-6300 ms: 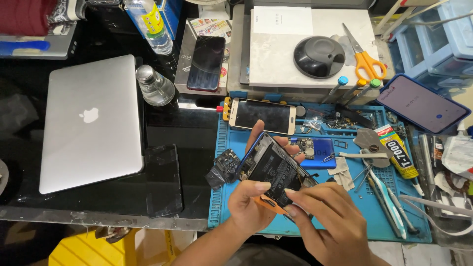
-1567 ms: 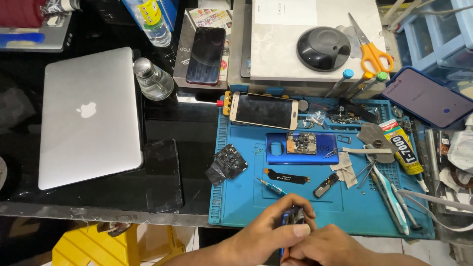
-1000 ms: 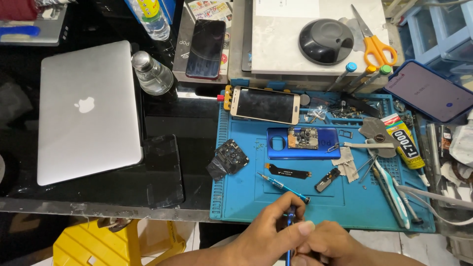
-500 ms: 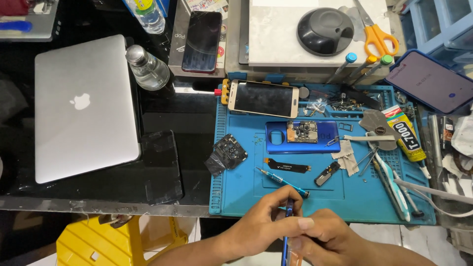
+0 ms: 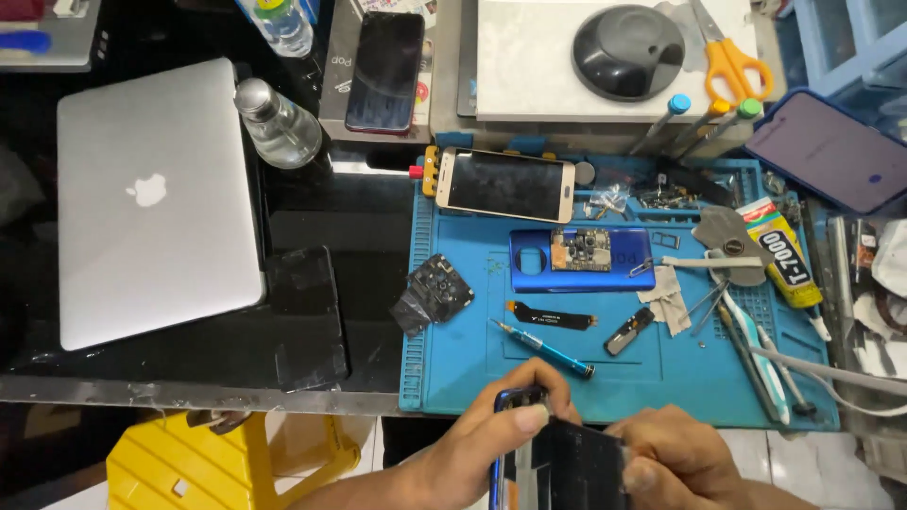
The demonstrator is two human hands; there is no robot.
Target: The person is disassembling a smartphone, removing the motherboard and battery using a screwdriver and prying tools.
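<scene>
Light: bright, even, from overhead.
Glare: pale sheen on the closed silver laptop lid (image 5: 156, 198) at nine o'clock.
Shadows: short, soft, on the blue rubber work mat (image 5: 472, 349).
Dark zone: black glossy tabletop (image 5: 321, 217), ten o'clock.
Blur: slight on hands at six o'clock.

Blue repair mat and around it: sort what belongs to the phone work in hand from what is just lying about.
In the job:
left hand
right hand
opened dark phone held by both
teal screwdriver
flex cable
blue back cover

Lying about:
silver laptop
glass bottle
orange scissors
yellow stool
</scene>
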